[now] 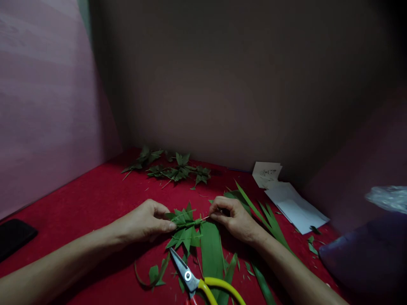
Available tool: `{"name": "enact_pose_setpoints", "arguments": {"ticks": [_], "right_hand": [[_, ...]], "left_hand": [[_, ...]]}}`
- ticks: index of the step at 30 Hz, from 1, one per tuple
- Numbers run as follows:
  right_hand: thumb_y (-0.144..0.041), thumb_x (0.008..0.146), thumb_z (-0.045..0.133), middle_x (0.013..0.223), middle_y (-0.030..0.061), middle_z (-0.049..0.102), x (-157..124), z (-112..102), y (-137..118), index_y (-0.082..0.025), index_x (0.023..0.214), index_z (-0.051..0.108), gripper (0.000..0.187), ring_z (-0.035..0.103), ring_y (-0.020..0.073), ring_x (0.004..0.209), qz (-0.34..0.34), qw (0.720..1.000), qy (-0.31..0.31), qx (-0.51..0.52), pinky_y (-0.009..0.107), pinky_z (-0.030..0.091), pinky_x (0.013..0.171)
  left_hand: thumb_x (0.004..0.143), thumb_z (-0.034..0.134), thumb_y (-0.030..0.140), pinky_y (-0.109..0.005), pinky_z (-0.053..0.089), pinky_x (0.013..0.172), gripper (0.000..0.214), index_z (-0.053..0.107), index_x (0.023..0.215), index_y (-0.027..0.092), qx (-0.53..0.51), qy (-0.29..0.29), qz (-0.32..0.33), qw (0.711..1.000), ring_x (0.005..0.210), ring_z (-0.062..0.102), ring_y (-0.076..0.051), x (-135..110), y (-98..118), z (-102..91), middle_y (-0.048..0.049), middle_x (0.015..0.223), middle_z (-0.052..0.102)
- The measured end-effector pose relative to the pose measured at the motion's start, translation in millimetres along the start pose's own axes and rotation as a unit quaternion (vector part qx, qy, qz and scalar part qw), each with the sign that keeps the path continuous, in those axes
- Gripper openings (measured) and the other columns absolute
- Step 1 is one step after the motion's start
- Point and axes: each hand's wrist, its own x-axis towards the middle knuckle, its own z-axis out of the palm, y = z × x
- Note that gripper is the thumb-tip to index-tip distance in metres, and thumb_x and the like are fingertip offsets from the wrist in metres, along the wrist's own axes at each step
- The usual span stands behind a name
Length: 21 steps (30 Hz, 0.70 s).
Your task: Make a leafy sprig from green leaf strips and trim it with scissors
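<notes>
My left hand (151, 221) pinches the left end of a green leaf ornament (184, 231) with pointed, star-like tips, between thumb and fingers. On its other side, my right hand (233, 216) is closed on a thin pale stick (205, 217) that meets the ornament's right end. I cannot tell whether the stick is a stem or a separate pin. Scissors (187, 275) with yellow handles lie just below the ornament, blades partly apart. A broad green leaf strip (211, 250) lies between the scissors and my right hand.
Several leaf ornaments (179, 169) lie along the back wall. Long leaf blades (273, 224) run under my right forearm. White papers (297, 207), a card with a drawing (267, 173), a dark phone-like object (15, 237) and leaf scraps (155, 273) are on the red cloth (79, 203).
</notes>
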Motion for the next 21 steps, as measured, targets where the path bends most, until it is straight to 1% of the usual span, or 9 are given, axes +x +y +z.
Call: {"name": "enact_pose_setpoints", "arguments": {"ticks": [5,11,15,21], "right_hand": [[-0.009,0.073,0.059,0.065,-0.0019,0.054,-0.5,0.5,-0.7,-0.018,0.063,0.059,0.014,0.048,0.0123,0.063,-0.006,1.000,0.003,-0.007,0.023,0.037,0.059],[-0.008,0.074,0.058,0.064,-0.0022,0.054,-0.8,0.8,-2.0,-0.019,0.063,0.058,0.016,0.049,0.0122,0.062,-0.015,1.000,0.004,-0.019,0.023,0.036,0.059],[-0.008,0.074,0.058,0.064,-0.0022,0.054,-0.9,0.4,-0.8,-0.019,0.064,0.059,0.015,0.049,0.0122,0.063,-0.016,1.000,0.006,-0.017,0.023,0.037,0.060],[-0.009,0.074,0.058,0.065,-0.0017,0.054,-0.3,-0.4,-0.5,-0.018,0.063,0.058,0.014,0.049,0.0127,0.064,-0.006,1.000,0.009,0.000,0.023,0.038,0.060]], "left_hand": [[0.065,0.063,0.043,-0.023,0.016,0.038,0.030,0.061,0.066,0.013,0.001,-0.001,-0.003,1.000,0.036,0.029,-0.006,0.3,-0.9,-0.6,0.0066,0.041,0.040],[0.066,0.063,0.042,-0.023,0.016,0.038,0.029,0.059,0.063,0.014,0.003,0.002,-0.002,1.000,0.036,0.028,-0.006,0.6,-0.4,-0.4,0.0067,0.040,0.040],[0.068,0.061,0.040,-0.023,0.016,0.038,0.027,0.061,0.065,0.013,0.008,0.000,0.002,1.000,0.036,0.028,-0.006,0.1,-1.1,0.2,0.0069,0.040,0.039],[0.067,0.062,0.042,-0.023,0.016,0.038,0.029,0.059,0.063,0.014,0.002,0.000,0.000,1.000,0.036,0.028,-0.006,0.4,-0.1,-0.5,0.0068,0.040,0.039]]}}
